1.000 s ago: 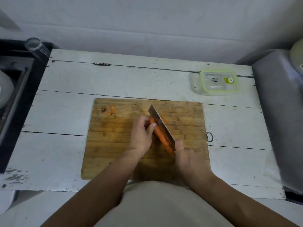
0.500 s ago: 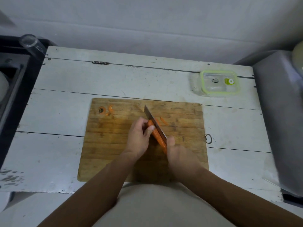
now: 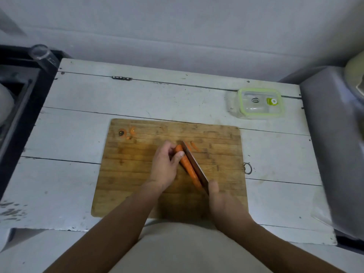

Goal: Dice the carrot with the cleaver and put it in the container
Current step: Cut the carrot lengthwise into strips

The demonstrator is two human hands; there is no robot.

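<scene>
While lidded, container (image 3: pixel 261 102) shows nothing inside — carrot (image 3: pixel 188 167) apart

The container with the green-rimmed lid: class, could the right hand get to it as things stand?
Probably yes, but not at once. The right hand grips the cleaver against the carrot. The container sits at the table's far right, with bare table between.

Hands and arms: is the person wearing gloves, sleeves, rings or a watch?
No. The left hand and right hand are bare, with no gloves, and no rings that can be made out. Both forearms are bare up to the picture's edge: no sleeves, no watch, no bracelet. A light beige garment covers the body between them.
</scene>
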